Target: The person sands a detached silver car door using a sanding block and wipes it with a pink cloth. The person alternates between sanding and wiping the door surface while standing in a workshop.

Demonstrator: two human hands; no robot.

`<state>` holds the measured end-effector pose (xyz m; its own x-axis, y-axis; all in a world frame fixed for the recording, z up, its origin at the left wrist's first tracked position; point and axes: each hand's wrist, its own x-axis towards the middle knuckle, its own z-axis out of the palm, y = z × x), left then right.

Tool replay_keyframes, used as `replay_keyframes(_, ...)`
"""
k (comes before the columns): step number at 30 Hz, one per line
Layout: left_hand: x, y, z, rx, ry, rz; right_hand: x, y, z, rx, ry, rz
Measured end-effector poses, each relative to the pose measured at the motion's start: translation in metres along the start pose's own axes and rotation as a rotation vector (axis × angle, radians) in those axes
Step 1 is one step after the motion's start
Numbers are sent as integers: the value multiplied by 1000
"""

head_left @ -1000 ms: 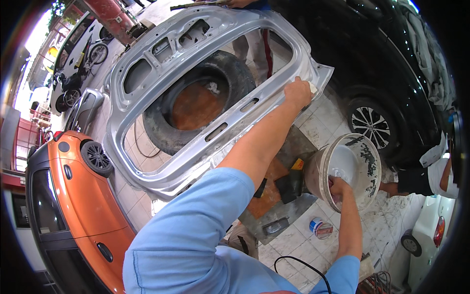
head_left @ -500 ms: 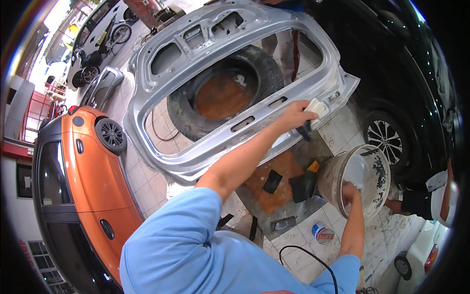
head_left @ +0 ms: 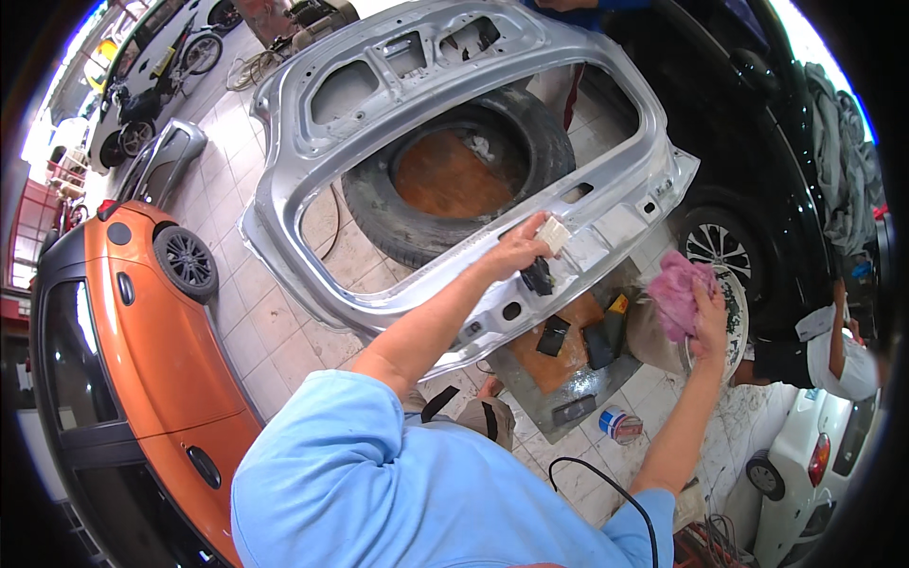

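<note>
In the head view, the left hand (head_left: 521, 248) grips a whitish block (head_left: 555, 233) over the lower section of a silver car tailgate shell (head_left: 606, 220); whether the block touches the metal, I cannot tell. A dark object (head_left: 538, 276) shows just below that hand. The right hand (head_left: 708, 320) is closed around a bunched pink cloth (head_left: 676, 295), above a stained pale bucket (head_left: 655, 343). Beneath the shell's window opening lies a large tire (head_left: 379, 213); a blue-and-white can (head_left: 620, 425) stands on the tiled floor (head_left: 284, 327).
</note>
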<state>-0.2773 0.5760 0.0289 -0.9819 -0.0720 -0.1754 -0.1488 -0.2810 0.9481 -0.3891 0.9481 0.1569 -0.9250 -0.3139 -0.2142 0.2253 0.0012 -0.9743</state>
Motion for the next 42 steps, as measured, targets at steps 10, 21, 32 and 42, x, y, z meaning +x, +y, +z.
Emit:
replay_keyframes(10,-77,-4,-54,-819,-181,-303,-44,62,281,183,-277,151)
replay_keyframes(21,-108,66,-90,192,-118,189,-105,99,323,452,-63,246)
replay_keyframes(32,-152,92,-54,1188,-10,404,-88,139,366,1140,-84,-3)
replay_keyframes(42,-134,52,-79,1119,59,1145,-91,132,387,1000,98,-4)
